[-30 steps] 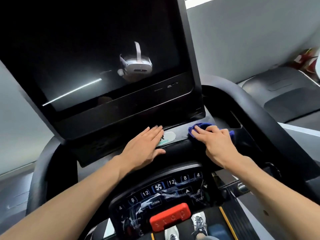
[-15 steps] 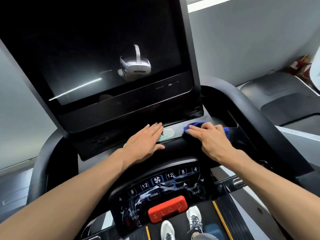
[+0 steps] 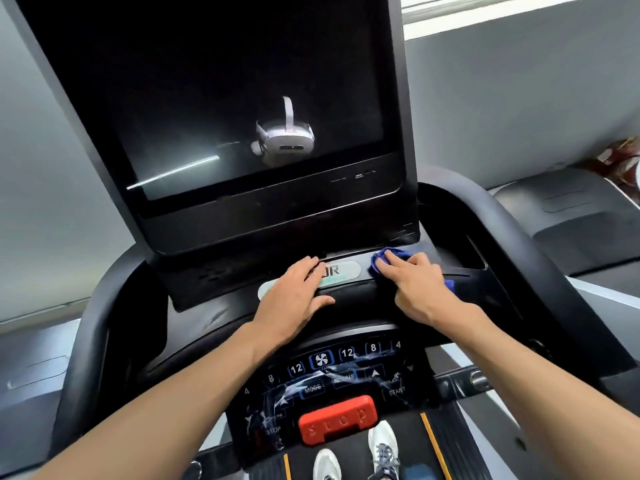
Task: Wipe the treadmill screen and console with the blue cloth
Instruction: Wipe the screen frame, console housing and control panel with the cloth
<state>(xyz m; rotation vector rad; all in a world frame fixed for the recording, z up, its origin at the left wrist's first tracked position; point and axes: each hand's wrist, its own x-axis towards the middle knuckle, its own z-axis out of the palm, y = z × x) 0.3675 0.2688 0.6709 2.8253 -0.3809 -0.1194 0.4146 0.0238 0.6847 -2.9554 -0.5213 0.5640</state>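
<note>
Blue cloth (image 3: 384,259), bunched on the console ledge (image 3: 363,270) directly below the treadmill screen (image 3: 221,98), lies under the right hand (image 3: 414,287). The right fingers (image 3: 393,263) lie extended and pressed down on the fabric, not curled around it; cloth shows beyond the fingertips and again as a small patch at the outer edge of the hand. The left hand (image 3: 296,297) rests flat, fingers straight and together, holding nothing, over the left end of an oval brand label (image 3: 341,271) on the same ledge. The two hands sit near each other but apart.

Containers: a recessed tray (image 3: 460,251) opens in the console to the right of the cloth; its interior is dark and any contents cannot be told.

The screen is dark, showing a reflected white headset (image 3: 285,138) and a bright diagonal light streak (image 3: 173,174). Nearer the viewer, the keypad panel (image 3: 332,375) carries numbered keys, a fan key, MODE and START keys under crinkled clear film, with a red stop button (image 3: 337,419) below. Two white shoes (image 3: 382,448) stand on the belt (image 3: 408,455). A second treadmill (image 3: 571,216) stands at right.

Compared with half a second ago: the right hand and cloth have shifted slightly leftward along the ledge toward the label, and less blue shows on the hand's outer side. The left hand keeps its flat placement on the label. The camera tilts a little lower, revealing more of the shoes.
</note>
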